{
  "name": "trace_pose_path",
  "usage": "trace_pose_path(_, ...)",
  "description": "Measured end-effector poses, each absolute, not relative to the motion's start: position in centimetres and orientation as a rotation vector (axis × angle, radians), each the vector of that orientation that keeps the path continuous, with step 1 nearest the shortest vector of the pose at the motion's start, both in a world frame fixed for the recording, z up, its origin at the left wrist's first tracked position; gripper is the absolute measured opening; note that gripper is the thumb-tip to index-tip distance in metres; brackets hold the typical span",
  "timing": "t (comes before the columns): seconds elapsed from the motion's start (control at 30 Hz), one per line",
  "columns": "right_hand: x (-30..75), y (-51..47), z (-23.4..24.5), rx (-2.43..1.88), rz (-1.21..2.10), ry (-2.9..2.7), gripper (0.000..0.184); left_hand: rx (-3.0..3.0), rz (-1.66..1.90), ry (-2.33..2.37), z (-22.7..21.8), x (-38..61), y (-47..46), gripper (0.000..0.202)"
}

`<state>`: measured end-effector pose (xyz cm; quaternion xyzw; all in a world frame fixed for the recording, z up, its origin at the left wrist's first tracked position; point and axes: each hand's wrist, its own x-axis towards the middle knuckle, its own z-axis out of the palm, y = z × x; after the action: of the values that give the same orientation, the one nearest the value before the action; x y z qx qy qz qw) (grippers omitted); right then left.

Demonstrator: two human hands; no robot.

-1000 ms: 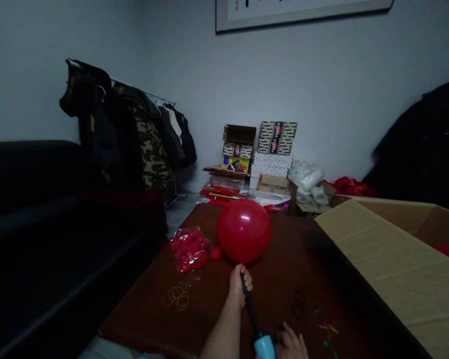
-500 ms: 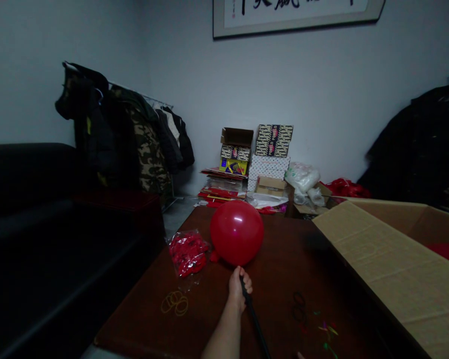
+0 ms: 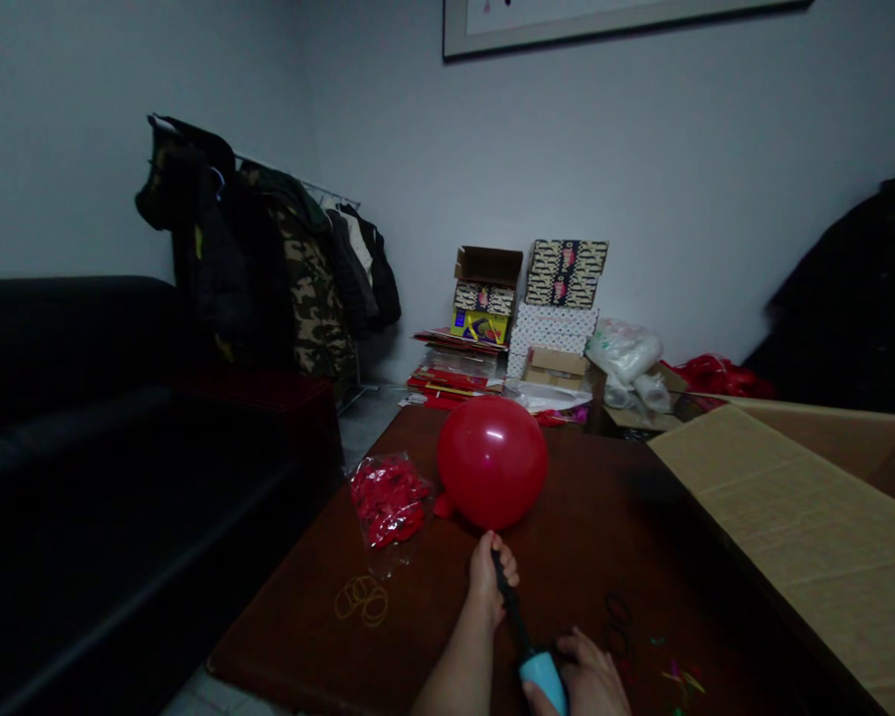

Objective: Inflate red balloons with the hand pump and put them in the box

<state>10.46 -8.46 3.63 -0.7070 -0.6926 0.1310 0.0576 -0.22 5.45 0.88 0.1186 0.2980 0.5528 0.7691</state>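
A round, inflated red balloon (image 3: 492, 463) stands over the dark table with its neck pointing toward me. My left hand (image 3: 493, 579) is closed around that neck and the black front end of a hand pump (image 3: 520, 626). The pump's light blue barrel (image 3: 543, 682) lies in my right hand (image 3: 591, 678), thumb on one side and fingers on the other; part of this hand is cut off by the lower edge. Left of the balloon is a clear bag of red balloons (image 3: 389, 500). Yellowish rubber bands (image 3: 361, 601) lie closer to me.
An opened cardboard box (image 3: 791, 537) stands along the right side. Dark rings (image 3: 618, 622) and small coloured bits (image 3: 682, 679) lie on the brown table (image 3: 305, 636). A black sofa (image 3: 119, 497) is at left, with stacked boxes (image 3: 559, 318) beyond the table.
My right hand has come into view from below, bringing the blue barrel up along the black shaft toward my left hand. The view has shifted slightly; the left hand keeps its grip.
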Motion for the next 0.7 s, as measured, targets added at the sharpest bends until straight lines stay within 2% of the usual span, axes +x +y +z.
trace_pose_path(0.07,9.9,-7.4,5.2,-2.123,0.416,-2.077,0.057,0.261,1.208,0.655,0.9,-0.2,5.5,0.032)
trace_pose_path(0.2,8.9,-5.5,6.2,-2.074,0.359,-2.000,0.051,0.288,1.205,0.670,0.9,-0.2,5.7,0.036)
trace_pose_path(0.63,9.0,-8.3,3.4,-2.128,0.288,-2.062,0.056,0.349,1.209,0.691,1.0,-0.1,5.3,0.033)
trace_pose_path(0.7,9.5,-9.3,2.6,-2.133,0.246,-2.083,0.051,0.337,1.210,0.699,1.1,-0.1,5.3,0.033)
